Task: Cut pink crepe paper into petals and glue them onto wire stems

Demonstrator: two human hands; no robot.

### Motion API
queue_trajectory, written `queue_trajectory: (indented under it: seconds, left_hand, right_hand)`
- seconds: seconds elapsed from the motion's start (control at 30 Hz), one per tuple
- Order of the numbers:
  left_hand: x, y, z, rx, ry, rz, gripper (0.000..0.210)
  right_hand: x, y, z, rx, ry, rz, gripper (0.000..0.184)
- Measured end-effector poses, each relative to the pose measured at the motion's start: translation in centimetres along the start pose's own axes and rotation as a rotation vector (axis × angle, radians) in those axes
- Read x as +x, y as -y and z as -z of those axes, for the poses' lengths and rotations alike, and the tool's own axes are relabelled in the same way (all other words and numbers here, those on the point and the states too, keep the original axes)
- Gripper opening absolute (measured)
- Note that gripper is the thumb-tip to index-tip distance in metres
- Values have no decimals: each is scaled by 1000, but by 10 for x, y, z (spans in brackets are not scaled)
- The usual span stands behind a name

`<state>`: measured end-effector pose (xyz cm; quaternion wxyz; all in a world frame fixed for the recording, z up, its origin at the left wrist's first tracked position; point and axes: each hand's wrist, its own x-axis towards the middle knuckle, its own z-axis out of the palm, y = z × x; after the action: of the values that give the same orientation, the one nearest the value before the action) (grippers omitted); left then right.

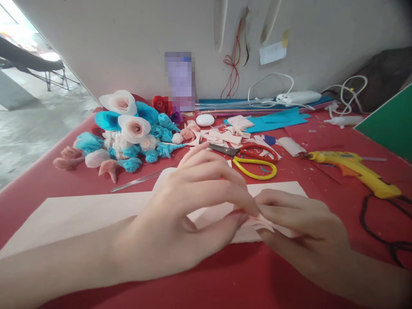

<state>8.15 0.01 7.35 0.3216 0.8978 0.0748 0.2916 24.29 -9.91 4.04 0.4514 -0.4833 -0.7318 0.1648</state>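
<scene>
Pinched pale piece (262, 223): thin matt paper, creased. Pale sheet (96, 208): matt paper, fairly smooth. Flowers (133, 128): matt crepe-like paper, crumpled and ruffled. Blue sheets (277, 121): matt, papery. Scissors (232, 150): metal blades, smooth plastic-looking grips. Rods (138, 182): thin, shiny, metallic. Glue gun (350, 163): smooth yellow plastic. Oval case (205, 120): glossy white plastic. Surface (206, 279): smooth, red, slight sheen. Wall panel (128, 43): matt grey.

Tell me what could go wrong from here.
The thin pale piece pinched between the left fingers and right fingers could crease or tear.

The yellow glue gun points at a pale roll; if hot, it might mark it.

The black cord lies near the right forearm, which could snag it.
</scene>
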Motion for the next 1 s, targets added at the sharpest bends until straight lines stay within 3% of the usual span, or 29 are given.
queue_trajectory:
  seconds: [0.17,0.33,0.47,0.77,1.0]
  left_hand:
    - [-2,-6,1,68,-57,-11,16]
    - [0,-6,-1,113,-10,17,12]
    - [0,-5,-2,56,-14,26,6]
    - [-4,0,-2,-116,88,175,12]
    - [-3,0,-1,-150,114,194,12]
  right_hand:
    - [-2,4,-1,29,24,-68,15]
    - [-1,6,-1,46,18,-101,24]
    - [0,7,-1,69,14,-164,31]
    - [1,9,1,165,-17,-315,23]
    - [0,6,-1,186,-52,-305,24]
